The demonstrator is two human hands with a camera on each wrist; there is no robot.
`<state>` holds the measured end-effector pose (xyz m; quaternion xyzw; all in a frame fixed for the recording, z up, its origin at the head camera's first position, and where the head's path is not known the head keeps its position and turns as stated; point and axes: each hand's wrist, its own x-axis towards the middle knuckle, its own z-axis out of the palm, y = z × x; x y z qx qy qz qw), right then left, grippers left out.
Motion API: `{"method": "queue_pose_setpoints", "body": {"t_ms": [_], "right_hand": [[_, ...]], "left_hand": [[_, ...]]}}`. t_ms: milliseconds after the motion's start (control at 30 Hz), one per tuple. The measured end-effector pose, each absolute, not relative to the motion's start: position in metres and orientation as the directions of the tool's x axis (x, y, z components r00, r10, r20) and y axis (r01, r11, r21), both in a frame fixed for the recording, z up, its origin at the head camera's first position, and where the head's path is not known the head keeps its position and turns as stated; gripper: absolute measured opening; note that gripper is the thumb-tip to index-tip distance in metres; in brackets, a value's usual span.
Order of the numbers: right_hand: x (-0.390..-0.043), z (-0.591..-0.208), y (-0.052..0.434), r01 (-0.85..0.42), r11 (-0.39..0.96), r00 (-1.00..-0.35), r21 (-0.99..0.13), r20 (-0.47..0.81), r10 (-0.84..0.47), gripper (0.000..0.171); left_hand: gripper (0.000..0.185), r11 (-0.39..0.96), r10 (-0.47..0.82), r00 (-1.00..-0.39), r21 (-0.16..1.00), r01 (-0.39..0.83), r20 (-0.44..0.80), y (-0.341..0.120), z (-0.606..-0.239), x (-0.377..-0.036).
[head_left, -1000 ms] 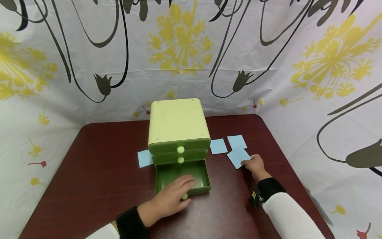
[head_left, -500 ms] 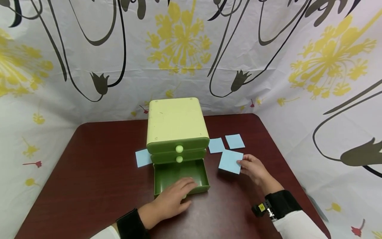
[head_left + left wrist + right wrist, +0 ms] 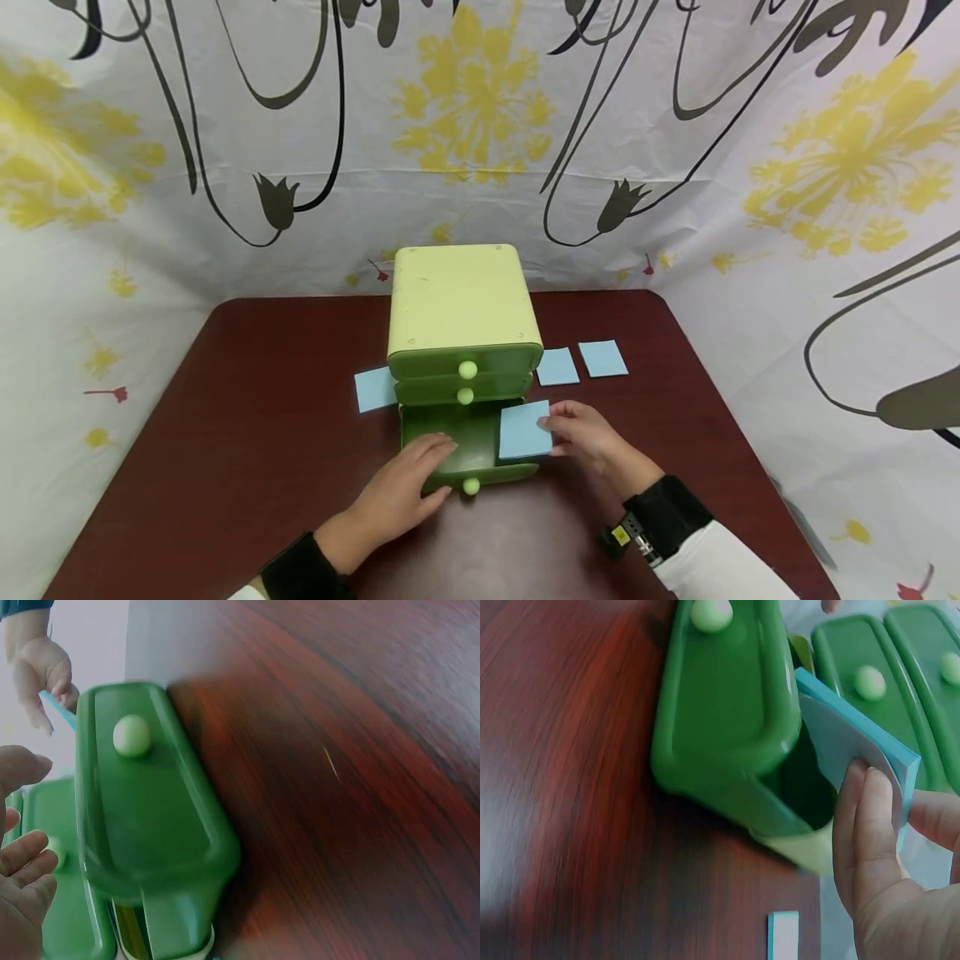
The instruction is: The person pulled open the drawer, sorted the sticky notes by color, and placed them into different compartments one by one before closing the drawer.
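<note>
A small drawer cabinet with a pale yellow-green top and green fronts stands on the table, its bottom drawer pulled out. My right hand pinches a light blue sticky note pad between thumb and fingers. In the head view that pad overlaps the drawer's right side; the right wrist view shows its edge tilted at the drawer's opening. Over the drawer's left front corner is my left hand, fingers extended and holding nothing. The drawer's round knob is to the right of that hand.
Two more blue pads lie right of the cabinet, one nearer and one farther out. Another blue pad lies at its left, partly hidden. The dark red table meets a patterned cloth behind.
My right hand has lifted the blue sticky note pad off the table and carried it left to the open drawer. My left hand has shifted slightly left, uncovering the drawer's knob.
</note>
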<state>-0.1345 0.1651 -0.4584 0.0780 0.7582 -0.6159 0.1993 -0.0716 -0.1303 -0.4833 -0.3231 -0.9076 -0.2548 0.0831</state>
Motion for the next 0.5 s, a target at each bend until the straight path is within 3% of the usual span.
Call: {"method": "queue_pose_setpoints", "body": {"t_ms": [500], "right_hand": [[-0.147,-0.48,0.1,0.338,0.297,-0.895,-0.893,-0.403,-0.192,0.035]], "left_hand": [[0.056,0.753,0.352,-0.862,0.437,0.492,0.364,-0.171,-0.486,-0.077]]}}
